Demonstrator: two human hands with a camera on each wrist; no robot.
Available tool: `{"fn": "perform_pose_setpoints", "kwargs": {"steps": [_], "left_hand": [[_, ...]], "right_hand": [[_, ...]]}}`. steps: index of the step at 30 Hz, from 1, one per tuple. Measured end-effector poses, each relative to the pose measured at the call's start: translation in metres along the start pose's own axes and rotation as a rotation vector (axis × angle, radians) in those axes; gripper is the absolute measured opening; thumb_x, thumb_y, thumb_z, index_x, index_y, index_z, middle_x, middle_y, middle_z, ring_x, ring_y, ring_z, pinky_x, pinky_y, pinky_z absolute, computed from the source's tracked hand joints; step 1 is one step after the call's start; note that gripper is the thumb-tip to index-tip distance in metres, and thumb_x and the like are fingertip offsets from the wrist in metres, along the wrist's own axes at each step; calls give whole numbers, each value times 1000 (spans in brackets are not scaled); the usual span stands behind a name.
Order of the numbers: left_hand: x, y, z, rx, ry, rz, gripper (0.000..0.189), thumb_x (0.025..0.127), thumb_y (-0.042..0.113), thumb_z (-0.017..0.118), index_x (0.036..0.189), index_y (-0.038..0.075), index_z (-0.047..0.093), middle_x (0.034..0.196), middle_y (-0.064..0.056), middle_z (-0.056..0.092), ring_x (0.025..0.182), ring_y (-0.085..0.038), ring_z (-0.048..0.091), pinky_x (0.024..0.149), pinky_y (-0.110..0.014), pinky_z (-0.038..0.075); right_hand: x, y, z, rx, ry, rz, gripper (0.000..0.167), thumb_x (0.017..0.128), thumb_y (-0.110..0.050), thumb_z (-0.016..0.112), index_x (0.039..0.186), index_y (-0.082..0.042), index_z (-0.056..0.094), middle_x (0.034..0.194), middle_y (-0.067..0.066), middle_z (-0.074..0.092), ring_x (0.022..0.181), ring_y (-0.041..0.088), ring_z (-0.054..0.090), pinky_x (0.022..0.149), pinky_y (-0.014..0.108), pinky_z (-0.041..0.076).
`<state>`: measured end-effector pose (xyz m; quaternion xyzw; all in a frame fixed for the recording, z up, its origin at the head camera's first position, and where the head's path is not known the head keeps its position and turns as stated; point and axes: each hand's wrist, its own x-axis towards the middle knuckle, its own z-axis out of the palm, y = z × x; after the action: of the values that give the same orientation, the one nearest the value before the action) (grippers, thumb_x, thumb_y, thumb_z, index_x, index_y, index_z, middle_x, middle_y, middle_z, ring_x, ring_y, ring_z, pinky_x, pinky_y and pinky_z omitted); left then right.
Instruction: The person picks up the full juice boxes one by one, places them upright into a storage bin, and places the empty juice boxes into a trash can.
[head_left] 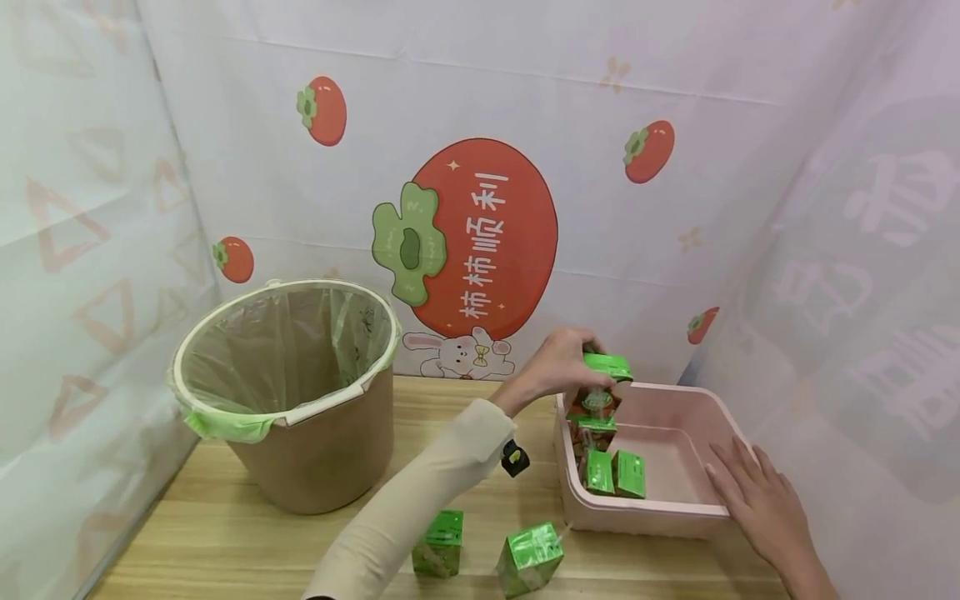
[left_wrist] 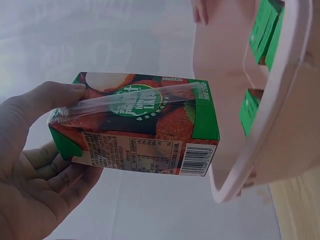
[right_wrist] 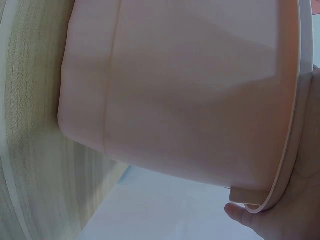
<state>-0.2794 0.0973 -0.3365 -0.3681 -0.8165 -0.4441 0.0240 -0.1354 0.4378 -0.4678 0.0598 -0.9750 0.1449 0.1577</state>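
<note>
My left hand (head_left: 558, 362) grips a juice box (left_wrist: 137, 125) with a green top, red fruit pictures and a wrapped straw on its side. Thumb and fingers clasp one end of the box, above the left back part of a pink plastic bin (head_left: 645, 512). Inside the bin, along its left side, stand several matching juice boxes (head_left: 629, 475). My right hand (head_left: 757, 500) rests on the bin's right rim with its fingers stretched out; in the right wrist view part of that hand (right_wrist: 287, 215) shows beside the rim.
Two more green-topped boxes, a left one (head_left: 438, 543) and a right one (head_left: 529, 558), stand on the wooden table (head_left: 300, 550) near the front. A brown bucket (head_left: 322, 450) with a clear liner stands at left. A printed cloth (head_left: 585, 233) hangs behind and along both sides.
</note>
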Motion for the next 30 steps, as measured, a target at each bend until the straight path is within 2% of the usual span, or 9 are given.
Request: {"fn": "perform_pose_setpoints", "kwargs": {"steps": [7, 12, 16, 25, 30], "left_hand": [[10, 11, 23, -1, -28, -34, 32, 81, 18, 91, 106, 2, 77, 94, 0, 73, 79, -4, 58, 69, -12, 47], [16, 13, 49, 28, -43, -54, 31, 81, 19, 91, 106, 6, 78, 91, 5, 71, 76, -1, 56, 67, -10, 46], [18, 16, 71, 61, -43, -74, 32, 80, 22, 91, 107, 9, 79, 92, 8, 72, 75, 3, 55, 66, -8, 43], [20, 32, 111, 27, -68, -95, 29, 82, 23, 91, 106, 11, 79, 89, 12, 68, 73, 5, 53, 64, -6, 43], [20, 40, 129, 67, -73, -96, 29, 82, 27, 92, 105, 14, 80, 89, 16, 67, 74, 8, 51, 64, -5, 41]], "right_hand": [[4, -1, -3, -14, -19, 7, 52, 111, -36, 48, 150, -2, 53, 157, 38, 38, 144, 62, 30, 98, 80, 28], [4, -1, -5, -21, -19, 9, 52, 111, -36, 48, 150, -2, 54, 157, 38, 39, 143, 62, 31, 99, 80, 29], [4, -2, -7, -19, -50, 27, 54, 112, -38, 47, 151, -1, 52, 157, 39, 38, 143, 63, 29, 98, 79, 28], [4, -2, -8, -33, -128, 65, 61, 113, -41, 43, 160, -3, 41, 161, 39, 31, 145, 64, 24, 100, 83, 25], [4, -1, -8, -28, -152, 62, 63, 114, -40, 40, 154, 9, 45, 161, 39, 29, 148, 63, 20, 101, 84, 25]]}}
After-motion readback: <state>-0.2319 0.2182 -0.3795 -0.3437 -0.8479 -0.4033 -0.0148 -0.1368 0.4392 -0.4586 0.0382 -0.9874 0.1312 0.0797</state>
